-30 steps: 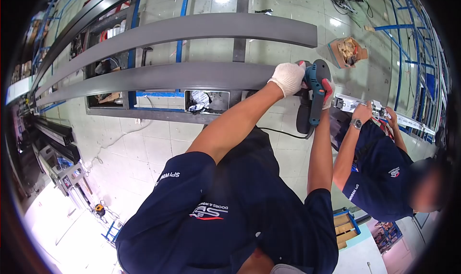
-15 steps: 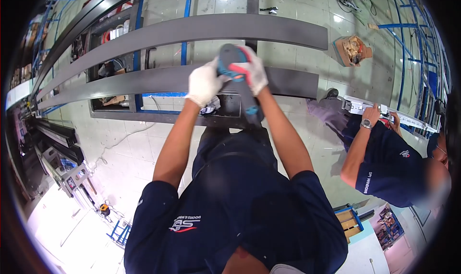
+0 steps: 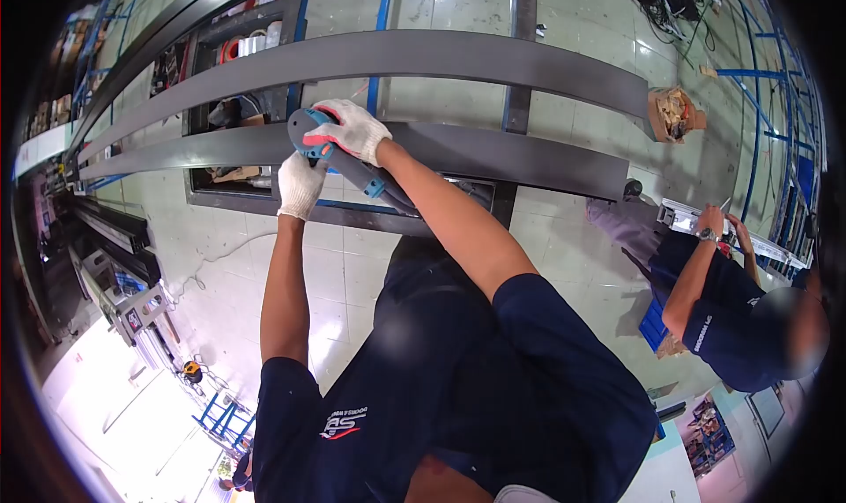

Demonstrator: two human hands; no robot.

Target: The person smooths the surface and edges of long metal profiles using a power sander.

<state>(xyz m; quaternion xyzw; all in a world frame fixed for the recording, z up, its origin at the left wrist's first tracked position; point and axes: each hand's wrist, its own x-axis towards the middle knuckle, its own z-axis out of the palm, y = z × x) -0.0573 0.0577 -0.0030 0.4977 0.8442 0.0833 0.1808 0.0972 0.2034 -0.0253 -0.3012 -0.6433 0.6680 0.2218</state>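
My right hand (image 3: 359, 131) grips the power tool (image 3: 354, 172); I can't tell whether my left hand (image 3: 301, 188) does. Level contact should suit the bar (image 3: 493, 150).

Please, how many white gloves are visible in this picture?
2: a white glove on the left hand, beside the power tool, and another on the right hand, which grips that tool. Others could be hidden.

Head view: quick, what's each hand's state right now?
Left hand: closed, holding the near side of the teal-and-black elongated handheld power tool; fingertips hidden.
Right hand: closed, holding the same tool from above.
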